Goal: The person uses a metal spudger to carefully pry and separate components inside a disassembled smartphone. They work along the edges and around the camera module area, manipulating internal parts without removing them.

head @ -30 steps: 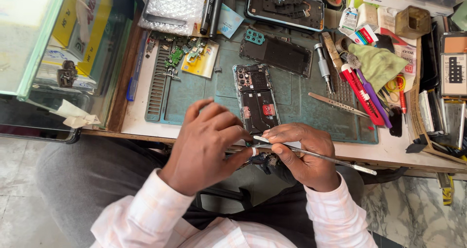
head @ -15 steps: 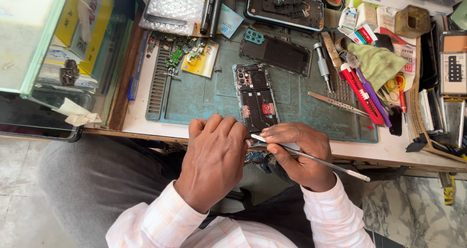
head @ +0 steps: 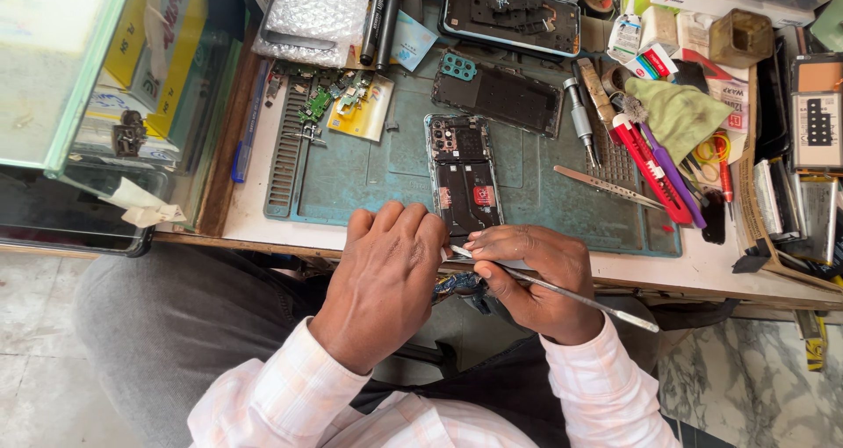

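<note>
At the near edge of the counter (head: 263, 228), just below the opened phone (head: 464, 184) on the teal work mat (head: 351, 176), both hands meet over a small blue part (head: 457, 283). The left hand (head: 382, 281) curls closed over the part. The right hand (head: 536, 281) pinches a thin metal tool (head: 580, 299), its tip at the part. Metal tweezers (head: 606, 187) lie right of the phone.

Single head-worn view, no second view to overlap. Looks steeply down from above person's lap, facing forward over bench (head: 263, 228) edge. Near range: hands (head: 457, 272) at lower centre, teal work mat (head: 369, 171) filling upper middle, glass case (head: 79, 88) at upper left, floor at lower corners. Frame tilted slightly clockwise.
</note>
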Demonstrator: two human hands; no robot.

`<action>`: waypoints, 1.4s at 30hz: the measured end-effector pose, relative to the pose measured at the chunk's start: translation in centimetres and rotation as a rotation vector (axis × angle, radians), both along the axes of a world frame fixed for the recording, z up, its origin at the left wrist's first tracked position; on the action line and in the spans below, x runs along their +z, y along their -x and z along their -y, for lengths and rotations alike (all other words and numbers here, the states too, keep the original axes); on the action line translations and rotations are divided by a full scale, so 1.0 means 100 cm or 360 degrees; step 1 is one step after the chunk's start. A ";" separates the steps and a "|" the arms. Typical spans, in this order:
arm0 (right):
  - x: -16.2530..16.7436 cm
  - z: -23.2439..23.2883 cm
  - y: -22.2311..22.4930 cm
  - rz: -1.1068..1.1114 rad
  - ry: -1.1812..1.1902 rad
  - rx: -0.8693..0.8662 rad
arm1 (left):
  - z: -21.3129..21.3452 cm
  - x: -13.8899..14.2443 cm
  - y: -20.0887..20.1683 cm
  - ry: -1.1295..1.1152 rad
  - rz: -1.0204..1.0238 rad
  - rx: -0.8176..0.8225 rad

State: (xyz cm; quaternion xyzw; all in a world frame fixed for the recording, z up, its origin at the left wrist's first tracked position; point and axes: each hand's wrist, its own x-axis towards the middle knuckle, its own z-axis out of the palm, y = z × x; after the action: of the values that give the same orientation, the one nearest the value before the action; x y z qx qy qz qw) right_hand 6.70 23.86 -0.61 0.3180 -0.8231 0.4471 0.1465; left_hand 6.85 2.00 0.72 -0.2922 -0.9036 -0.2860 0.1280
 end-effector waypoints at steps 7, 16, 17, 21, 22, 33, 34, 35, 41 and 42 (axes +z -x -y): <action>0.002 0.000 0.000 0.0038 -0.0001 0.0024 | 0.002 -0.003 0.003 -0.0052 -0.0024 0.0020; 0.003 -0.001 0.000 0.0045 -0.0016 0.0041 | 0.006 -0.007 0.003 -0.0134 -0.0093 -0.0059; 0.002 -0.001 0.000 0.0055 -0.0015 0.0044 | 0.006 -0.008 0.004 -0.0126 -0.0083 -0.0058; 0.000 -0.002 0.002 0.0067 -0.0005 0.0056 | 0.006 -0.012 0.008 -0.0112 -0.0119 -0.0069; 0.000 -0.003 0.002 0.0060 -0.0006 0.0057 | 0.006 -0.012 0.008 -0.0123 -0.0109 -0.0069; -0.001 -0.004 0.001 0.0081 0.0007 0.0057 | 0.007 -0.008 0.011 -0.0285 -0.0002 0.0007; -0.001 -0.004 0.001 0.0092 0.0016 0.0052 | 0.008 -0.007 0.011 -0.0330 -0.0008 -0.0015; -0.001 -0.005 0.000 0.0103 0.0023 0.0046 | 0.010 -0.006 0.010 -0.0376 -0.0014 -0.0039; -0.002 -0.006 0.000 0.0111 0.0041 0.0027 | 0.019 -0.007 0.006 -0.0564 0.0069 -0.0066; -0.003 -0.006 0.001 0.0106 0.0045 0.0018 | 0.020 -0.007 0.005 -0.0580 0.0076 -0.0050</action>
State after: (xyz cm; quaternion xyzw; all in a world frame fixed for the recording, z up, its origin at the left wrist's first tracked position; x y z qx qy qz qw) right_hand 6.64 24.44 -0.87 0.3055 -0.8194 0.4697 0.1210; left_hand 6.36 0.03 0.05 -0.2714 -0.8349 -0.4537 0.1529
